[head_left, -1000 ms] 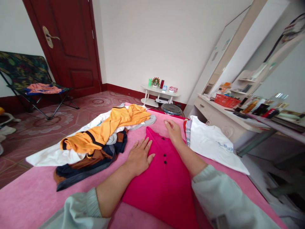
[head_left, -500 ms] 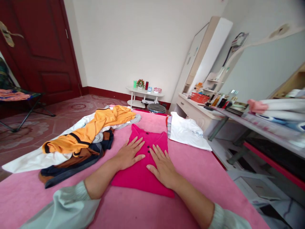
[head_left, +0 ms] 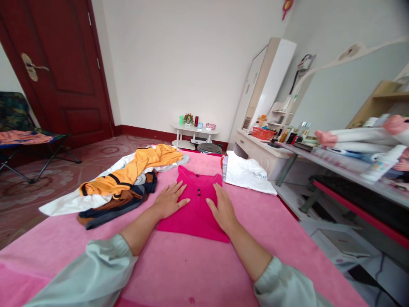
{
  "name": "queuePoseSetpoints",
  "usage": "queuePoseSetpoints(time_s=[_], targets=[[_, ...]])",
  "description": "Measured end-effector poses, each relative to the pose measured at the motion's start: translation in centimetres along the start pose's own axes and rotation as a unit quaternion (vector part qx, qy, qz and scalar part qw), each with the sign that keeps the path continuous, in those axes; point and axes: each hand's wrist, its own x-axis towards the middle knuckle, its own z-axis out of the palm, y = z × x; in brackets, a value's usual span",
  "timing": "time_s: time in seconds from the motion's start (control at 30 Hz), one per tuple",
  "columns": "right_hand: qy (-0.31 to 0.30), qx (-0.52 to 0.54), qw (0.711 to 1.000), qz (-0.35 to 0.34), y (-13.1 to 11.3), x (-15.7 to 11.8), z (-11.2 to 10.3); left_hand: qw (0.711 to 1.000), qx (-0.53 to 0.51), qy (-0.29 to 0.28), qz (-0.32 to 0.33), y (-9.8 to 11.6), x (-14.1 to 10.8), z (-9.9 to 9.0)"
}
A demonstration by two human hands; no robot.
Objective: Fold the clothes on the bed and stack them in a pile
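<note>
A bright pink buttoned shirt lies folded into a flat rectangle on the pink bed cover, neckline away from me. My left hand rests flat on its left side with the fingers stretched out. On its right side lies my right hand, thumb apart from the fingers, at the shirt's right edge. Neither hand grips the cloth. Dark buttons show between the hands.
Left of the shirt is a loose heap with an orange garment and dark and white clothes. Folded white clothing lies to the right. Beyond stand a low white table, a dressing table and a folding chair.
Both hands have slid outward toward the shirt's sides, the right one now at its right edge. The camera view has shifted, so more of the chair and the desk shows.
</note>
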Motion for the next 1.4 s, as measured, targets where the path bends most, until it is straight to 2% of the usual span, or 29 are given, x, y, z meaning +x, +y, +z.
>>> queuePoseSetpoints(time_s=[0.07, 0.1, 0.2, 0.27, 0.33, 0.4, 0.47, 0.53, 0.57, 0.63, 0.83, 0.93, 1.1, 1.27, 1.33, 1.4], targets=[[0.007, 0.010, 0.999, -0.051, -0.8, 0.0, -0.9, 1.000, -0.006, 0.003, 0.003, 0.0, 0.0, -0.1], [-0.016, 0.014, 0.996, -0.086, -1.3, 0.0, -1.4, 1.000, -0.009, 0.005, 0.006, -0.1, 0.0, -0.2], [-0.157, 0.014, 0.976, -0.153, -2.4, 0.0, -1.9, 1.000, -0.019, 0.011, 0.018, -0.2, -0.1, -0.3], [-0.210, 0.004, 0.967, -0.143, -2.6, 0.0, -1.7, 0.999, -0.031, 0.018, 0.025, -0.3, -0.1, -0.4], [-0.184, -0.006, 0.977, -0.105, -2.2, 0.2, -1.4, 0.997, -0.053, 0.036, 0.031, -0.4, -0.1, -0.7], [-0.122, -0.017, 0.991, -0.058, -1.6, 0.5, -1.4, 0.995, -0.075, 0.071, 0.014, -0.8, -0.1, -1.2], [-0.063, -0.041, 0.997, 0.004, -0.8, 0.8, -1.8, 0.989, -0.091, 0.102, -0.059, -1.2, -0.1, -2.0], [-0.024, -0.080, 0.994, 0.066, 0.1, 1.1, -2.5, 0.975, -0.105, 0.106, -0.163, -1.9, -0.1, -3.0], [-0.015, -0.101, 0.991, 0.091, 0.5, 1.2, -2.8, 0.968, -0.112, 0.099, -0.202, -2.2, -0.1, -3.4], [-0.021, -0.131, 0.983, 0.124, 1.3, 1.6, -3.4, 0.960, -0.128, 0.074, -0.240, -2.8, -0.1, -4.0], [-0.112, -0.165, 0.955, 0.219, 1.5, 2.2, -4.1, 0.948, -0.187, -0.061, -0.251, -3.2, 0.6, -4.2], [-0.144, -0.178, 0.945, 0.234, 1.0, 2.1, -4.2, 0.947, -0.174, -0.097, -0.252, -2.4, 0.6, -4.5], [-0.138, -0.176, 0.949, 0.221, 0.9, 1.6, -3.7, 0.961, -0.107, -0.118, -0.227, -0.8, 0.0, -5.8], [-0.139, -0.186, 0.954, 0.191, 0.6, 1.5, -3.3, 0.961, -0.117, -0.150, -0.203, 0.0, -0.5, -6.3], [-0.127, -0.189, 0.957, 0.181, 0.3, 1.5, -3.3, 0.970, -0.105, -0.128, -0.176, 0.5, -0.5, -6.5], [-0.105, -0.183, 0.961, 0.177, 0.0, 1.5, -3.5, 0.982, -0.100, -0.077, -0.139, 1.6, -0.3, -6.9]])
